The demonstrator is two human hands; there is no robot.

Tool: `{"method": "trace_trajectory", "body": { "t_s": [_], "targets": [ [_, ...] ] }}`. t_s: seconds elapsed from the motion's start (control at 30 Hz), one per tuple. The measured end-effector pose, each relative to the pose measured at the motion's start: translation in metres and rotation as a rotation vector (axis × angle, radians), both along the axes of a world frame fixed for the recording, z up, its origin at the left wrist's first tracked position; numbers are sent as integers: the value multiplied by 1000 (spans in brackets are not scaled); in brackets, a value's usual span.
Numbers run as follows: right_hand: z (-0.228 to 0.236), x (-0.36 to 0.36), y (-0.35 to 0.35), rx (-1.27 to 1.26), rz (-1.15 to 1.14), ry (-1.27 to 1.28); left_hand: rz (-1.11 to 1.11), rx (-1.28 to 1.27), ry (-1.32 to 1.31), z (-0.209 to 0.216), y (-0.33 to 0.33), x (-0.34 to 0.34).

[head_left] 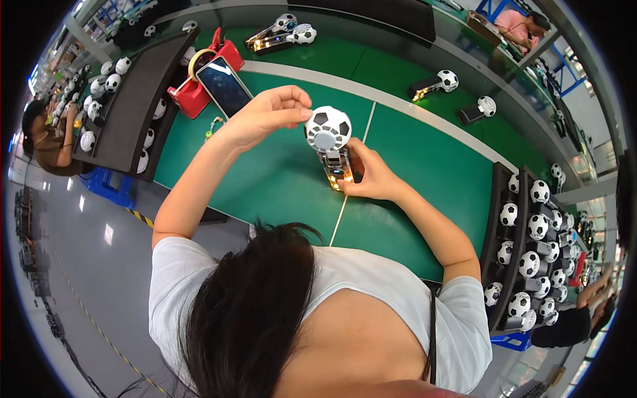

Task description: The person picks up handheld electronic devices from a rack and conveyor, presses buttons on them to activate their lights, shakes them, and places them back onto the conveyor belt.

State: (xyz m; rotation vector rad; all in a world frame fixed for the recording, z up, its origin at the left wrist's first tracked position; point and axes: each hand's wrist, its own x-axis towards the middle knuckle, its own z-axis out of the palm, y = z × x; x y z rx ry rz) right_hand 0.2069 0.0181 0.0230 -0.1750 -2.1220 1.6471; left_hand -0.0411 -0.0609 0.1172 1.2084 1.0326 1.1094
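Over the green table, my right hand (373,174) grips the dark, narrow body of a gadget topped with a black-and-white soccer ball (329,127). Thumb and fingers close round that body (336,167), where yellow lights glow and a small blue light shows. The ball end points away from me, with a round grey disc on its near side. My left hand (279,113) is beside the ball's upper left, fingers curled and thumb tip at or very close to its edge. Whether anything small sits between those fingertips is hidden.
A dark tablet (225,86) leans by a red tape dispenser (194,93) at the far left. More ball-topped gadgets (448,81) lie on the green strip beyond. Black racks holding several of them stand left (129,99) and right (512,245). Other people work at both sides.
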Motion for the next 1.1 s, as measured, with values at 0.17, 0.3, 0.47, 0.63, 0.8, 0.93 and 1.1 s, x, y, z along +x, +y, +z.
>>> {"method": "trace_trajectory", "body": {
  "t_s": [0.17,0.3,0.47,0.63,0.8,0.93,1.1],
  "targets": [
    [7,4,-4,151,-8,-83,-78,-75,100,7,-3,-3],
    [22,7,-9,161,23,-131,-155,-175,95,0,1,-8],
    [19,9,-6,193,25,-111,-235,-182,127,-10,11,-2],
    [12,12,8,-28,136,-117,-313,-43,-20,-36,23,28],
    [27,34,62,-380,293,-151,-50,-146,-452,-93,59,51],
    [4,107,181,221,-1113,179,146,-182,-627,-92,82,82],
    [-25,196,236,581,-1864,-675,155,-123,-314,-126,96,87]
  ]
}}
